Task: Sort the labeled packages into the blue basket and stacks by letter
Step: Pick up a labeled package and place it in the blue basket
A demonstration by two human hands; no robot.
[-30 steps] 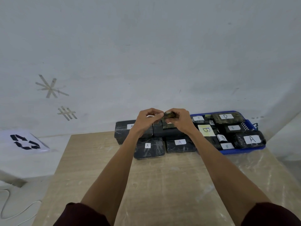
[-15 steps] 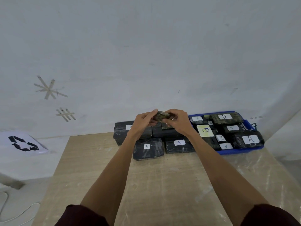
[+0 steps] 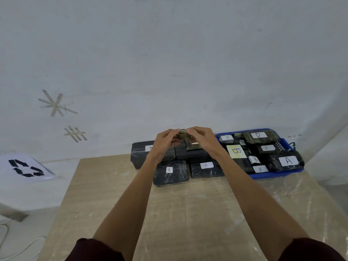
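Note:
Both hands hold one small dark wrapped package in the air over the back row of black packages. My left hand pinches its left end and my right hand pinches its right end; its label is hidden. Below them black packages marked A stand in a group: one at the back left, one at the front left and one at the front right. The blue basket at the right holds several packages marked B, A and D.
The wooden table stretches towards me from the packages, its top streaked with clear film. A white wall rises right behind the packages. A sheet with a recycling sign lies off the table to the left, and a white cable runs on the floor.
Both hands have lifted the small package a little higher and turned it between the fingers. The packages on the table and in the basket have not moved.

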